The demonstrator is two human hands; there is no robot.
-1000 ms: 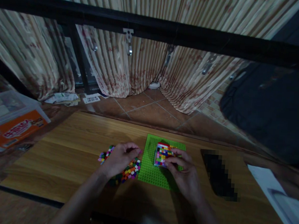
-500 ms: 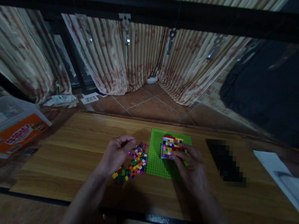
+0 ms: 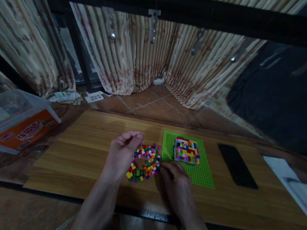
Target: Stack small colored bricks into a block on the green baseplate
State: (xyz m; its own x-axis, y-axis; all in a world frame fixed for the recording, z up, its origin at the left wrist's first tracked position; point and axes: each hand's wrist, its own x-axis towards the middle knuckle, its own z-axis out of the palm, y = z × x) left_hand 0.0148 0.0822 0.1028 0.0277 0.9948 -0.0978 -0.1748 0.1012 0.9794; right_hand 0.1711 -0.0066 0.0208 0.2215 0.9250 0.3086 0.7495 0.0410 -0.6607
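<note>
A blocky build of small multicoloured bricks (image 3: 186, 151) stands on a green studded baseplate (image 3: 203, 174). Left of the plate, loose toy bricks (image 3: 148, 169) lie in a rough ring on the wood. My left hand (image 3: 122, 151) hovers at the ring's upper left, thumb and forefinger pinched together; whatever may be between them is hidden. My right hand (image 3: 177, 181) reaches over the plate's lower left corner. Its fingertips are slightly apart at the right edge of the loose bricks, and no brick shows between them.
A dark phone-like slab (image 3: 238, 165) lies right of the baseplate, with white paper (image 3: 283, 176) beyond it. A clear plastic box with an orange label (image 3: 27, 130) stands off the left end of the wooden table (image 3: 69, 151). A dark bar (image 3: 124, 1) crosses high in front.
My right hand has left the brick build and moved left and down to the loose bricks. My left hand stays pinched near the pile. The view has shifted slightly.
</note>
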